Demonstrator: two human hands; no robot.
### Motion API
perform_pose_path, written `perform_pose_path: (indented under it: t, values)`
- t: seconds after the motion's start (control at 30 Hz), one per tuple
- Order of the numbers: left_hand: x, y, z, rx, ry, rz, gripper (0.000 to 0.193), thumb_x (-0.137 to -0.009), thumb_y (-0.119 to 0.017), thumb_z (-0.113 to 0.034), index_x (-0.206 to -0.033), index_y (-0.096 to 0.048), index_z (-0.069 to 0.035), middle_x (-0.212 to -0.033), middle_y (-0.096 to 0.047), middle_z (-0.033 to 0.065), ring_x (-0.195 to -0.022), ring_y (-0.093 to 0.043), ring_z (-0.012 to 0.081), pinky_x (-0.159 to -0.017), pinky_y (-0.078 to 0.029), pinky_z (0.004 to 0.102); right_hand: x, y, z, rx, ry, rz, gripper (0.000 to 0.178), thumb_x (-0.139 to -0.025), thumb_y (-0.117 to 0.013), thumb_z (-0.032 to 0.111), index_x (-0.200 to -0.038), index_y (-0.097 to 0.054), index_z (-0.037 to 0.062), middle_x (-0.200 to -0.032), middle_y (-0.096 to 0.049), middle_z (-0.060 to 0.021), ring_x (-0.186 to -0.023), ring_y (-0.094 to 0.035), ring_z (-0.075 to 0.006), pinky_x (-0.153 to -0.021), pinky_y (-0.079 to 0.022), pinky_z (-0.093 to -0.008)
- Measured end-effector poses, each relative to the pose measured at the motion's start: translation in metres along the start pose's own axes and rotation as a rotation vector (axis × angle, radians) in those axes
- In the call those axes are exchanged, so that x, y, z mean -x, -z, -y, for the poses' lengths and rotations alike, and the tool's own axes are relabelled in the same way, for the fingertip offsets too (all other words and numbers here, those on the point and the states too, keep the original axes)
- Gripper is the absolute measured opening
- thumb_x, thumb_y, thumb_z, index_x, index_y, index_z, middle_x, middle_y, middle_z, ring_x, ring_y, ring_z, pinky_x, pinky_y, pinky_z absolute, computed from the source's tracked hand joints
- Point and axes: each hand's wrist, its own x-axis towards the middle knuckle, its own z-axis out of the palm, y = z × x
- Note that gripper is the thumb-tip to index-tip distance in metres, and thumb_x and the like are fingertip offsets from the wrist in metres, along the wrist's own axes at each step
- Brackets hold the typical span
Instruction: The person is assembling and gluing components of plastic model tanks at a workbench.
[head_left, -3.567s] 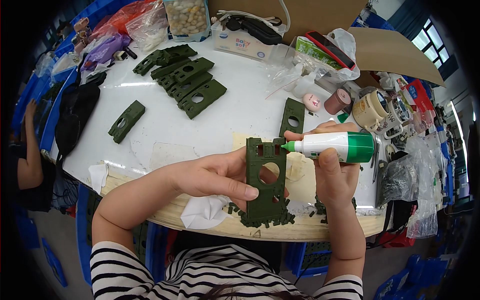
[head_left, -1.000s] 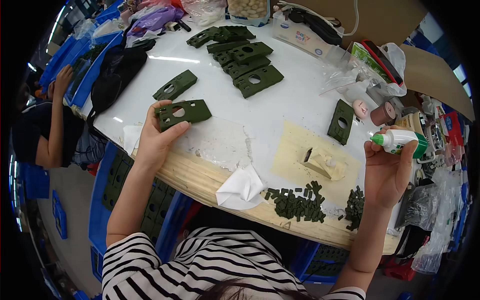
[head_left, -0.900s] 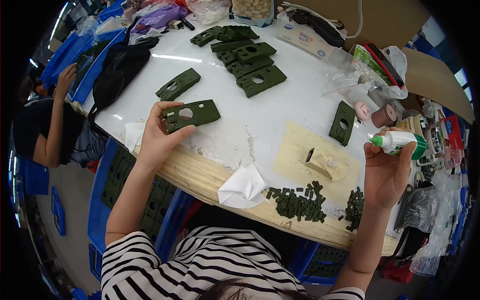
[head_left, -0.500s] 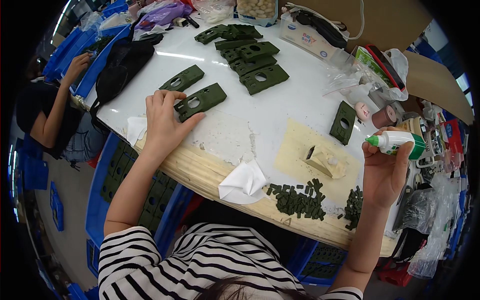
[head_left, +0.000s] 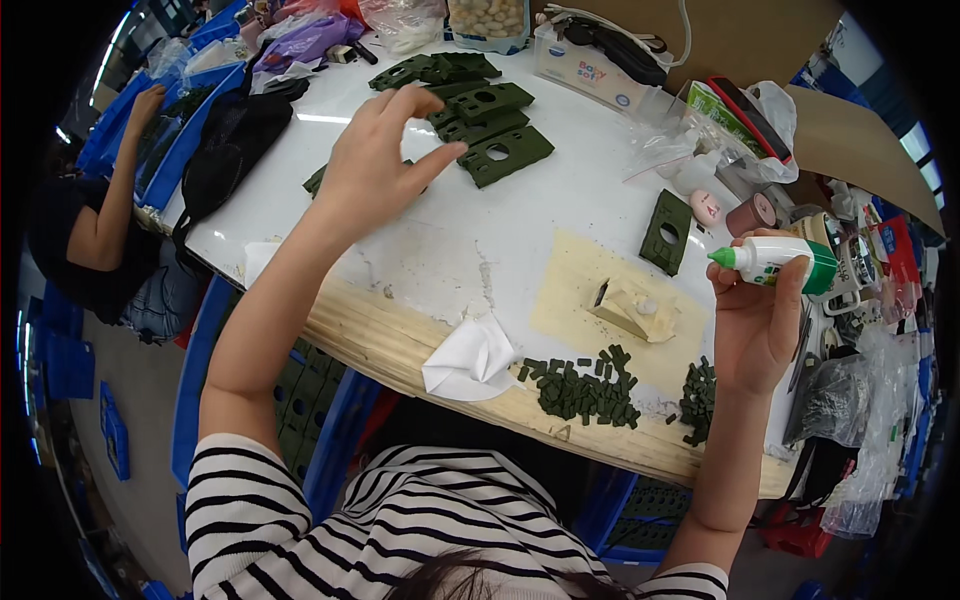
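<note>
My left hand (head_left: 370, 172) hovers over the table with thumb and forefinger apart and nothing seen between them. Its fingertips are close to a loose stack of dark green moulded plates (head_left: 512, 155), each with a round hole. Beneath that hand, another green plate (head_left: 315, 182) shows only in part. At the right, my right hand (head_left: 752, 340) grips a white and green glue bottle (head_left: 778, 262), its green nozzle pointing left. A single green plate (head_left: 663, 235) lies just left of the nozzle. Small green pieces (head_left: 590, 392) form a pile near the front edge, with a second pile (head_left: 697, 402) by my right wrist.
A yellowish block (head_left: 640, 310) rests on a tan sheet (head_left: 556, 285). Folded white cloth (head_left: 470, 360) lies at the wooden front edge. Plastic bags, a box (head_left: 590, 68) and a red-edged phone (head_left: 750, 118) crowd the back right. Another person (head_left: 100, 220) sits at the left beside blue bins.
My left hand has moved away and to the right from the two plates at the left, toward the stack, and now covers most of them. The glue bottle stays in my right hand.
</note>
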Motion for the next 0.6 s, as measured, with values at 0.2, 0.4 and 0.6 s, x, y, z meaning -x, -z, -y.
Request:
perform_pose_path:
  t: [0.2, 0.4, 0.6]
  values:
    - [-0.066, -0.049, 0.024, -0.270, 0.131, 0.292, 0.043, -0.079, -0.071, -0.042, -0.097, -0.053, -0.007, -0.095, -0.061, 0.0106, -0.092, -0.059, 0.0273, -0.078, -0.048, 0.0384, -0.005, 0.000, -0.004, 0.025, 0.037, 0.039, 0.034, -0.097, -0.053, 0.030, -0.119, -0.048, 0.0057, -0.110, -0.061, -0.0110, -0.095, -0.062, -0.0177, -0.074, -0.056, -0.0326]
    - [-0.068, -0.046, 0.013, -0.176, 0.146, 0.248, 0.049, -0.074, -0.076, -0.027, -0.107, -0.048, -0.006, -0.096, -0.061, 0.0123, -0.093, -0.058, 0.0296, -0.079, -0.047, 0.0389, -0.005, -0.003, 0.004, 0.006, 0.066, 0.035, 0.031, -0.096, -0.055, 0.028, -0.115, -0.052, 0.0049, -0.108, -0.062, -0.0107, -0.093, -0.062, -0.0181, -0.078, -0.054, -0.0345]
    - [-0.039, -0.015, -0.079, 0.469, -0.307, 0.188, 0.045, -0.068, -0.075, -0.009, -0.109, -0.060, 0.001, -0.095, -0.053, 0.0103, -0.087, -0.052, 0.0225, -0.077, -0.043, 0.0306, -0.007, 0.006, 0.004, 0.037, 0.130, -0.015, 0.032, -0.097, -0.051, 0.030, -0.112, -0.052, 0.0019, -0.105, -0.062, -0.0129, -0.102, -0.060, -0.0221, -0.093, -0.045, -0.0394]
